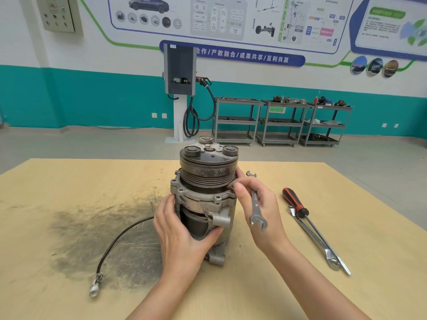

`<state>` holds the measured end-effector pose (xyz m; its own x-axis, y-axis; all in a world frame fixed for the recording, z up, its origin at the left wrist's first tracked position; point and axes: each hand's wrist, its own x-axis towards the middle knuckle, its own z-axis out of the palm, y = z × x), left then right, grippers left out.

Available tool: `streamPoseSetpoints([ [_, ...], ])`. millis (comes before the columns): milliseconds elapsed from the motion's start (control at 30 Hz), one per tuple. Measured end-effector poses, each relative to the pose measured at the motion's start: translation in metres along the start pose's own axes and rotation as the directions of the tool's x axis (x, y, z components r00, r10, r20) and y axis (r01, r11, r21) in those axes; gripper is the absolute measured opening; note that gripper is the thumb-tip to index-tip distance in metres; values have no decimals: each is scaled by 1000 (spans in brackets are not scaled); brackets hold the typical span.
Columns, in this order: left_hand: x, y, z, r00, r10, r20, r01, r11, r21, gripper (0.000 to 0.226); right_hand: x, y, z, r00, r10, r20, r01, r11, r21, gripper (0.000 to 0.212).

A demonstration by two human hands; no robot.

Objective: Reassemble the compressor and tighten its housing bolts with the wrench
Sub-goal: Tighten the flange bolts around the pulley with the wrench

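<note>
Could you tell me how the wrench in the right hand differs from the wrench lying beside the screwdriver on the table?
The held wrench is gripped by the right hand next to the compressor; the table wrench lies flat and untouched, partly under the screwdriver. The held wrench looks shorter, the table wrench longer. The held wrench shows open jaws at both ends; the table wrench's near end looks like a ring. Both are bare silver metal.

The worktop [69,181] is pale yellow-tan with a broad dark grey smudge [104,239] on its left half. The compressor [203,192] has a dull silver-grey housing and a dark, rust-flecked ribbed pulley. The wrench [256,204] is bright silver. The screwdriver [298,204] has a red and black handle. The cable [115,245] is black with a whitish end. The far wall [92,100] is teal below, white above.
</note>
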<state>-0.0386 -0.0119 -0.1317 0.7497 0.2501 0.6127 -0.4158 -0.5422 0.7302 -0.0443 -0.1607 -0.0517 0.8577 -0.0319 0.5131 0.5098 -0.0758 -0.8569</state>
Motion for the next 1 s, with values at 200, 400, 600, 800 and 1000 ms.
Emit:
streamPoseSetpoints([
  [200,0,1,0,1000,-3,-6,3,1000,7,118,3,1,6,997,54,-55,-45,988,145,21],
  [400,0,0,1,1000,8,-14,-7,1000,25,118,0,2,5,997,16,-71,-8,993,114,28],
  [600,-1,0,0,1000,5,-12,-4,1000,18,117,0,1,4,998,-19,-58,24,996,84,27],
  [800,-1,2,0,1000,-8,-3,8,1000,3,118,0,-2,6,998,18,-56,-10,990,143,25],
  [1000,0,1,0,1000,6,-11,-6,1000,18,117,-1,-1,3,998,-39,-45,42,998,53,31],
])
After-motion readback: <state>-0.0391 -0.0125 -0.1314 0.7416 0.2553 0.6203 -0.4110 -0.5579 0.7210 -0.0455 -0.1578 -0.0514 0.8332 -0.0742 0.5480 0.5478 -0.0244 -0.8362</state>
